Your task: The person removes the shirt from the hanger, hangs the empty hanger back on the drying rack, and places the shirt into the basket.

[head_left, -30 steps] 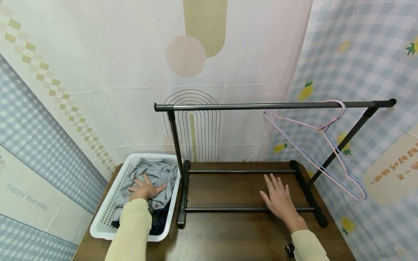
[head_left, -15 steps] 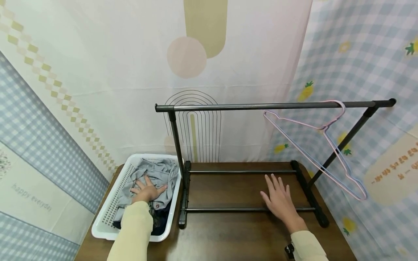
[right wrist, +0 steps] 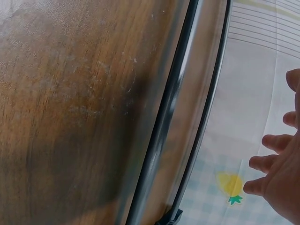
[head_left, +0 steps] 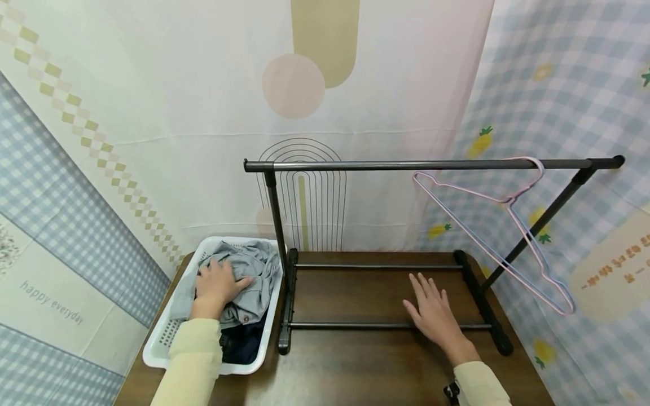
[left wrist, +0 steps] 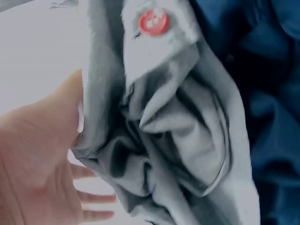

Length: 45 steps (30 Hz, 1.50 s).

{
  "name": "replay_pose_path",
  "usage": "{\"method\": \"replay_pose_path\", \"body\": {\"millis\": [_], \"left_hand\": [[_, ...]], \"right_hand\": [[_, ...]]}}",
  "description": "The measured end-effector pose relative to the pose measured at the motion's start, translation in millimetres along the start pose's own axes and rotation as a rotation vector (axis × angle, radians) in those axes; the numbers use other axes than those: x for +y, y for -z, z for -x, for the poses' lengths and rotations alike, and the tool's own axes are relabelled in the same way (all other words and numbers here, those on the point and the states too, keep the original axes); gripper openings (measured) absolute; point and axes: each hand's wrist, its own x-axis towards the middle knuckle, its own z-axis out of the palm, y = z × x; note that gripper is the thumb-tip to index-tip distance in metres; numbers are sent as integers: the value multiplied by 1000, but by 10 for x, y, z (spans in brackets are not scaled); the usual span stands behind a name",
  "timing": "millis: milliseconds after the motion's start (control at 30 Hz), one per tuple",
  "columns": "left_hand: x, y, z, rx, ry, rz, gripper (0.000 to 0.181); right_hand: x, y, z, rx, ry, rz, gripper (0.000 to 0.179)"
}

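My left hand point(head_left: 215, 287) lies over a crumpled grey garment point(head_left: 258, 296) in the white basket point(head_left: 152, 355) at the left. Its thumb points right and its fingers reach forward across the cloth. The left wrist view shows a red button point(left wrist: 153, 22) on the garment, straight fingertips point(left wrist: 98, 198) beside its folds, and the thumb tip hidden behind it. Dark blue cloth point(left wrist: 276, 108) lies alongside. My right hand point(head_left: 434, 316) holds nothing, its fingers spread above the front lower bar point(head_left: 350, 326) of the black clothes rack; the right wrist view catches its fingers at the edge.
The rack's top rail point(head_left: 376, 166) spans the table above both lower bars. A pink and blue hanger point(head_left: 472, 234) hangs near its right end. The rack's left upright point(head_left: 276, 220) stands right beside the basket. A patterned cloth point(head_left: 386, 73) covers the wall behind.
My left hand has moved slightly left and forward on the grey garment, bringing its fingers closer together. The garment's folds have shifted, with more cloth at the basket's left side. My right hand stays nearly still.
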Motion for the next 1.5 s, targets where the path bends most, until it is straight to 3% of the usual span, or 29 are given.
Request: {"method": "replay_pose_path", "body": {"millis": [133,233,300,533,667,933,1033,1333,1500], "left_hand": [[13,-42,11,77,-200,1,96],[11,-123,11,37,-290,-16,92],[1,-177,1,-11,-306,-54,91],[21,-246,-64,-203,-249,-120,95],[51,-319,-127,-234,-215,-113,94],[40,-563,-239,-243,-167,-29,97],[43,-587,-257,-252,-152,-13,97],[93,-347,-236,-215,-171,27,93],[150,-261,-199,-133,-189,133,77]], "right_hand": [[-15,-4,-13,-10,-1,1,76],[-18,-5,-25,-12,2,-2,76],[-18,-6,-34,-12,5,1,76],[-21,-4,-45,-17,1,18,77],[-18,4,-50,-22,3,12,77],[4,19,-32,-18,-1,15,76],[8,17,-31,-16,0,10,76],[1,51,-25,-8,-9,9,76],[5,63,-22,5,-3,14,77]]}}
